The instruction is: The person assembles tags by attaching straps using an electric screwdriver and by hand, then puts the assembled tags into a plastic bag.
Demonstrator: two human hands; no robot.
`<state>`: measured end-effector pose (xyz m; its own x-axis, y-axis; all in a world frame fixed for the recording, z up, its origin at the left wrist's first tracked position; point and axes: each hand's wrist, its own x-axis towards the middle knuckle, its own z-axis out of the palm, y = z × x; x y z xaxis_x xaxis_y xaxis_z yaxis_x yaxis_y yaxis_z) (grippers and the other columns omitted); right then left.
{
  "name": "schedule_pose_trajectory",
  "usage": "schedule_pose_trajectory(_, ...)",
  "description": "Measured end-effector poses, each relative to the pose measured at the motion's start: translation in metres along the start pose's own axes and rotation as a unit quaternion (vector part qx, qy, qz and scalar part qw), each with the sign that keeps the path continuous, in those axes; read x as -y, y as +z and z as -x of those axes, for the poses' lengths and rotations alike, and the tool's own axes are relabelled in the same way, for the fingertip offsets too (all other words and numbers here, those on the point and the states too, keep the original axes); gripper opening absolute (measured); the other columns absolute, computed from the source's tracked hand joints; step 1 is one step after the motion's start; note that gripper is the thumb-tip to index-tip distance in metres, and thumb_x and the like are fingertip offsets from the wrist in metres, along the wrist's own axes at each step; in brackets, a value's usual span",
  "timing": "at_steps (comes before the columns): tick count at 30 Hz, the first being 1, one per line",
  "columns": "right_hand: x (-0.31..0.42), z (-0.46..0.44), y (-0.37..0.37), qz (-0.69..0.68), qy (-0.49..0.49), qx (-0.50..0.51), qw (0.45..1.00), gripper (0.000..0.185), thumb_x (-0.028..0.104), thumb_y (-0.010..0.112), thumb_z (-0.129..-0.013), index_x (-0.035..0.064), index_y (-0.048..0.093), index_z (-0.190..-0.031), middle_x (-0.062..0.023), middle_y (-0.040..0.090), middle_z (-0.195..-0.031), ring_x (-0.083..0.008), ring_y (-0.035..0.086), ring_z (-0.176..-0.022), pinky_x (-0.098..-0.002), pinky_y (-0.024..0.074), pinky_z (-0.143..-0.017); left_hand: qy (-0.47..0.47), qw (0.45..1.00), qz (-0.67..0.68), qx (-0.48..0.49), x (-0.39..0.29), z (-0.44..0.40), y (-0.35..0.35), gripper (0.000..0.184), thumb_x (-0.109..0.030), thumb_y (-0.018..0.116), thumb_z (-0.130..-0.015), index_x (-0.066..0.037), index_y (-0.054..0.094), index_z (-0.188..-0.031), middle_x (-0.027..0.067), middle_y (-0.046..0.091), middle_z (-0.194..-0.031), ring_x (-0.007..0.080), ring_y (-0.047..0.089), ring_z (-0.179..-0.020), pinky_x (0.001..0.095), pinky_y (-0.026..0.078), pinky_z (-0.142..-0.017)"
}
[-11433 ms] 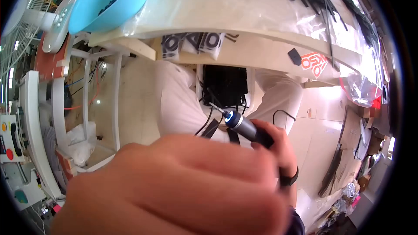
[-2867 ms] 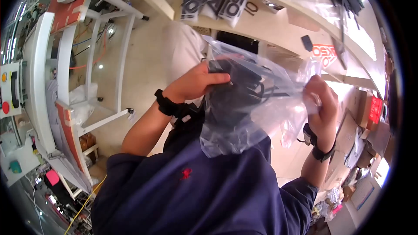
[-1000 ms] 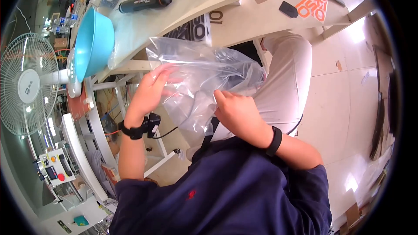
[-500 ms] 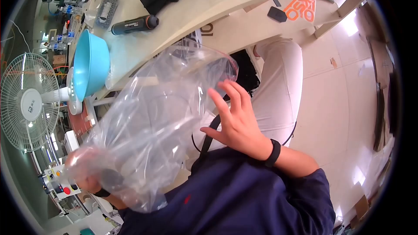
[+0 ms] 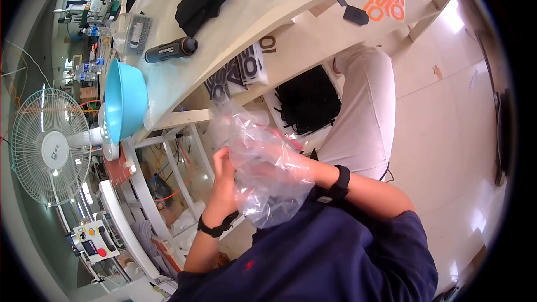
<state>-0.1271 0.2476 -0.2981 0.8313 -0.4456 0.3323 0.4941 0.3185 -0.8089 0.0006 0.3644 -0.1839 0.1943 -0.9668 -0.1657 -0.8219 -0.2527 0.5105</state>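
A crumpled clear plastic bag (image 5: 271, 196) hangs in front of my torso, bunched between both hands. My left hand (image 5: 225, 182) is at the bag's left side, with curled fingers gripping the plastic. Coming from the right, my right hand (image 5: 279, 163) shows only through the plastic; its fingers are blurred, and I cannot tell whether they are inside or behind the bag. Beyond the bag, a pile of black strips (image 5: 309, 100) lies in a white container between my legs.
On the tabletop (image 5: 246, 8) are black pieces (image 5: 202, 3), a dark electric screwdriver (image 5: 171, 50) and a clear box (image 5: 136, 33). A blue bowl (image 5: 126, 100) stands at its left edge, near a white fan (image 5: 55, 150). Printed packets (image 5: 238, 72) lie on the shelf below.
My left hand has come up and right from the lower left, and the spread bag is now bunched. My right hand, earlier spread outside the bag, is now covered by plastic. The view has shifted.
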Motion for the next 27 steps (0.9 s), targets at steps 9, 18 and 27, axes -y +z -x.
schedule_pose_trajectory(9, 0.084, 0.020, -0.054, 0.142, 0.031, -0.047, 0.988, 0.040, 0.010, 0.066, -0.085, 0.0014, 0.058, -0.123, -0.0161, 0.064, -0.116, -0.0310, 0.060, -0.109, -0.0380, 0.0448, -0.098, 0.168, 0.982, 0.044, -0.076, 0.014, -0.041, 0.012, 0.031, -0.001, 0.072, -0.074, -0.002, 0.058, -0.101, 0.0160, 0.049, -0.117, 0.0323, 0.055, -0.101, 0.0377, 0.049, -0.088)
schedule_pose_trajectory(18, 0.163, 0.081, -0.126, 0.303, 0.179, -0.294, 0.889, 0.028, 0.001, 0.063, -0.088, -0.0011, 0.061, -0.117, -0.0068, 0.067, -0.108, -0.0146, 0.064, -0.093, -0.0281, 0.0534, -0.078, 0.255, 0.962, 0.003, -0.094, 0.002, -0.120, 0.051, 0.039, -0.003, 0.070, -0.079, -0.009, 0.062, -0.116, 0.0158, 0.052, -0.123, 0.0349, 0.057, -0.102, 0.0420, 0.051, -0.086)
schedule_pose_trajectory(27, 0.150, 0.101, -0.259, 0.147, -0.178, -0.559, 0.796, 0.039, 0.003, 0.054, -0.095, -0.0031, 0.045, -0.133, -0.0112, 0.058, -0.118, -0.0227, 0.061, -0.105, -0.0394, 0.0503, -0.103, 0.168, 0.980, 0.103, 0.040, -0.016, -0.162, 0.074, 0.072, -0.015, 0.064, -0.089, -0.015, 0.029, -0.153, 0.0131, 0.056, -0.126, 0.0247, 0.063, -0.092, 0.0344, 0.053, -0.082)
